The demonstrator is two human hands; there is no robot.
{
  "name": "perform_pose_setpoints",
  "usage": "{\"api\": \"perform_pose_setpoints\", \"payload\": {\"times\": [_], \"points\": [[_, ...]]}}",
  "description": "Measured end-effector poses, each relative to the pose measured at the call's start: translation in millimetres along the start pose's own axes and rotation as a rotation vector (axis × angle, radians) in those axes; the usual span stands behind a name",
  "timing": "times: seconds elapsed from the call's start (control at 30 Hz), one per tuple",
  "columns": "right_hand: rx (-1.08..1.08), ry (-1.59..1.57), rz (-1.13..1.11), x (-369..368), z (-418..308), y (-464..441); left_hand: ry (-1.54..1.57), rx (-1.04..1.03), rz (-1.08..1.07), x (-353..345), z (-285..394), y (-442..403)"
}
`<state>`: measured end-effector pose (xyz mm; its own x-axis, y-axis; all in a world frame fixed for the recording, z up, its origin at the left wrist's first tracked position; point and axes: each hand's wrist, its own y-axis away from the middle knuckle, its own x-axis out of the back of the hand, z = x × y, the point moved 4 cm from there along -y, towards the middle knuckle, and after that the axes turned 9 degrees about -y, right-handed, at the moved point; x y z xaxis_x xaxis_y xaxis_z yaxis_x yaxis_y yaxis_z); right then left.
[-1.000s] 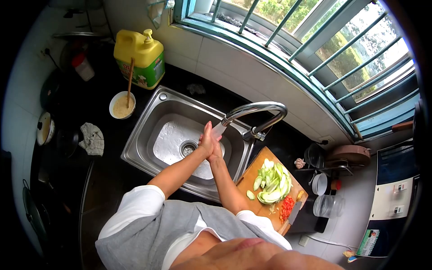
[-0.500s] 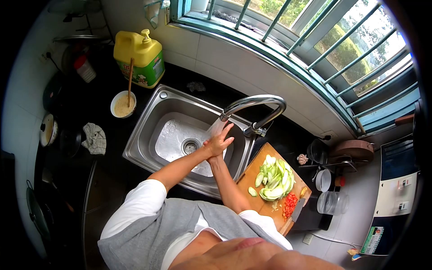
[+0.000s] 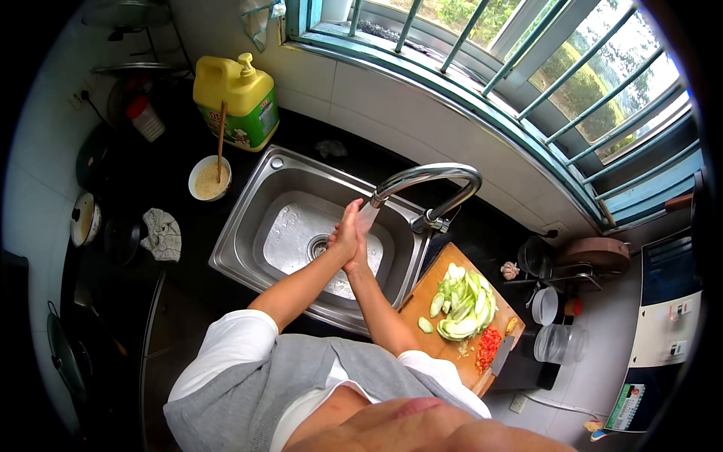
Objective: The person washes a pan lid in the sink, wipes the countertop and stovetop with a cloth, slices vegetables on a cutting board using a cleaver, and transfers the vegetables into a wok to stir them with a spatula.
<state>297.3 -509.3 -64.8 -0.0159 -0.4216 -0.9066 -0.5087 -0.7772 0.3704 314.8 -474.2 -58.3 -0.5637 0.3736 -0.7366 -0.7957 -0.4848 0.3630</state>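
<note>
Black table (image 3: pixel 197 233); bare left hand (image 3: pixel 349 227), right hand (image 3: pixel 360 254) pressed together, finger grip unclear, catching water (image 3: pixel 367 218) under curved chrome faucet (image 3: pixel 429 172).

The sink (image 3: pixel 290 248) and faucet (image 3: pixel 425 174) at centre are silver, the jug (image 3: pixel 230 90) upper left yellow and green, the cloth (image 3: pixel 162 236) at left off-white with dark lines; lower right, pale-green slices (image 3: pixel 470 307) and red bits (image 3: pixel 488 346) on an orange-brown board (image 3: pixel 422 294).

Two hands (image 3: pixel 348 232), one faucet (image 3: pixel 431 172), one sink (image 3: pixel 286 233), one cutting board (image 3: pixel 418 306)
</note>
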Motion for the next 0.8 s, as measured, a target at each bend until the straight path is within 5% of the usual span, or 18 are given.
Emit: {"api": "perform_pose_setpoints", "payload": {"times": [0.07, 0.13, 0.23, 0.33, 0.37, 0.4, 0.43, 0.53, 0.7, 0.8], "points": [[-0.034, -0.011, 0.141, -2.1, 1.2, 3.5, -0.512, -0.204, 0.103, -7.8, 5.6, 8.0], [0.013, 0.085, 0.164, -0.2, -1.3, 5.8, -0.457, -0.179, 0.117, -3.6, -2.2, 7.6], [0.130, 0.199, 0.087, 7.6, -9.6, 7.6, -0.745, -0.388, -0.147, -3.3, -11.5, -4.2], [0.288, 0.353, 0.139, 13.7, -22.6, 19.1, -1.731, -0.800, -0.400, -44.5, 26.4, 31.7], [0.230, 0.658, 0.282, 28.4, -33.3, 24.5, -2.170, -0.927, -0.483, -56.4, 41.7, 47.5], [0.079, 0.829, 0.090, 57.7, -50.7, 21.7, -2.246, -1.095, -0.480, -46.9, 49.0, 44.0], [0.125, 0.799, 0.131, 45.7, -61.6, 33.1, -2.275, -1.103, -0.353, -48.9, 63.6, 45.7], [0.283, 0.867, 0.290, 19.8, -80.0, 63.6, -2.394, -1.290, -0.414, -50.5, 95.4, 57.0], [0.449, 1.244, 0.096, -43.8, -75.9, 82.1, -2.645, -0.913, -0.544, -38.5, 92.2, 55.8], [0.716, 1.466, -0.116, -84.2, -54.7, 86.8, -2.590, -1.030, -0.589, -34.1, 80.8, 53.9]]}}
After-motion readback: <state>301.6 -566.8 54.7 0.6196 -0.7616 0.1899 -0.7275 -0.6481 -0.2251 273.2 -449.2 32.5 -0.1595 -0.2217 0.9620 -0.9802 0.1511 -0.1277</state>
